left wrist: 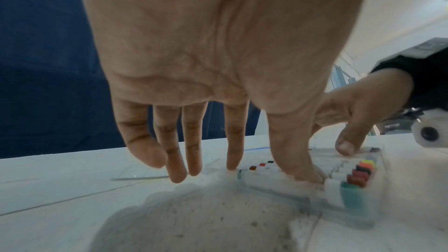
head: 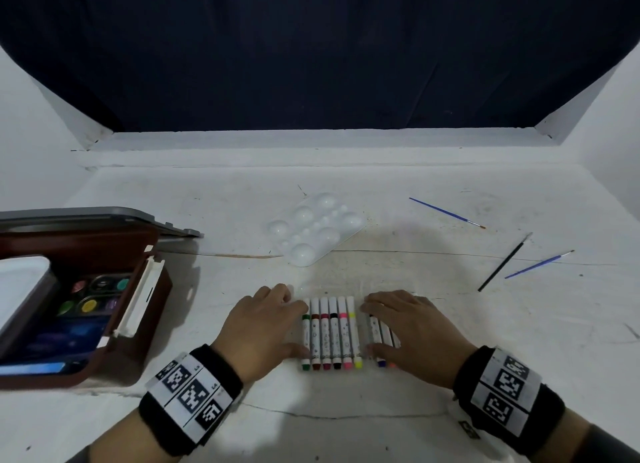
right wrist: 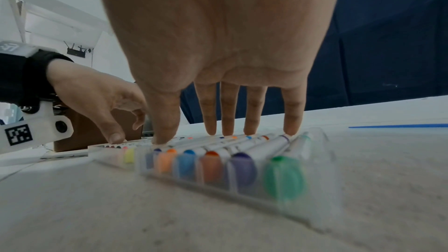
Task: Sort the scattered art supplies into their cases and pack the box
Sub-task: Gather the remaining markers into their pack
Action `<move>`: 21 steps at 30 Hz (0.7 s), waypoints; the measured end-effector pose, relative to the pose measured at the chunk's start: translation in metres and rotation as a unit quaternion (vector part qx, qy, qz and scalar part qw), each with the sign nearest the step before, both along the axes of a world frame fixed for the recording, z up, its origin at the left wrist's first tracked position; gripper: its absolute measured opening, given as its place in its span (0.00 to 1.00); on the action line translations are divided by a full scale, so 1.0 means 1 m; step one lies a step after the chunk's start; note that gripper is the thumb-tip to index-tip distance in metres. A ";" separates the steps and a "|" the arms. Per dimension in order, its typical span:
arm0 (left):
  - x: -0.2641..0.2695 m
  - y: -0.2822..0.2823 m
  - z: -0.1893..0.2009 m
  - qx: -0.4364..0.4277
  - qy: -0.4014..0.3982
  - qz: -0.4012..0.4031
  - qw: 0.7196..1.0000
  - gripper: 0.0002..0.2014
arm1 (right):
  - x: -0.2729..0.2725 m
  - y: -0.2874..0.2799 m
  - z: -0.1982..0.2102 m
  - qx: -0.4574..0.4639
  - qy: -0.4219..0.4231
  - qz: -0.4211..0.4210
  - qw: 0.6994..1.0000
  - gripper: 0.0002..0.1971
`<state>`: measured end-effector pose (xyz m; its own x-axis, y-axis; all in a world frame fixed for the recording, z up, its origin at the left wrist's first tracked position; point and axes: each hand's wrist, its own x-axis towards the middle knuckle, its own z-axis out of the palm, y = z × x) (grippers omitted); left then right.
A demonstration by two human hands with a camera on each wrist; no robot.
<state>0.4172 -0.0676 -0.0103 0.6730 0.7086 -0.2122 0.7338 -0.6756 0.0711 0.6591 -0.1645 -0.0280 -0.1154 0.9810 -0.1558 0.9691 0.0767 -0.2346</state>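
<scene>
Flatly, both hands, left hand (head: 265,327) and right hand (head: 412,331), press released fingers on the marker case (head: 332,331) ends.

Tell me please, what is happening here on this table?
A person is packing art supplies. Both hands rest on a clear case of markers: the left hand at its left end, the right hand pressing straight fingers on the markers at its right end. A brown box with paints stands open to the left. A white palette and three brushes lie loose on the table, not yet packed.
</scene>
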 end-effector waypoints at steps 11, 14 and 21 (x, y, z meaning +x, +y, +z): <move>-0.018 -0.027 -0.014 -0.105 -0.154 0.112 0.976 0.23 | 0.038 0.001 0.003 0.043 0.047 -0.085 0.994 0.29; -0.019 -0.029 -0.022 -0.174 -0.227 0.153 0.946 0.19 | 0.048 0.005 0.005 -0.009 0.050 -0.109 0.993 0.33; -0.019 -0.025 -0.019 -0.185 -0.309 0.178 0.916 0.19 | 0.043 0.013 0.005 -0.051 0.017 -0.106 0.993 0.35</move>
<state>0.3979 -0.0924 -0.0289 0.4853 0.8633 -0.1387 0.6461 -0.2473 0.7221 0.7025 -0.1516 -0.0227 0.0846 0.9632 -0.2553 0.9523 -0.1536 -0.2638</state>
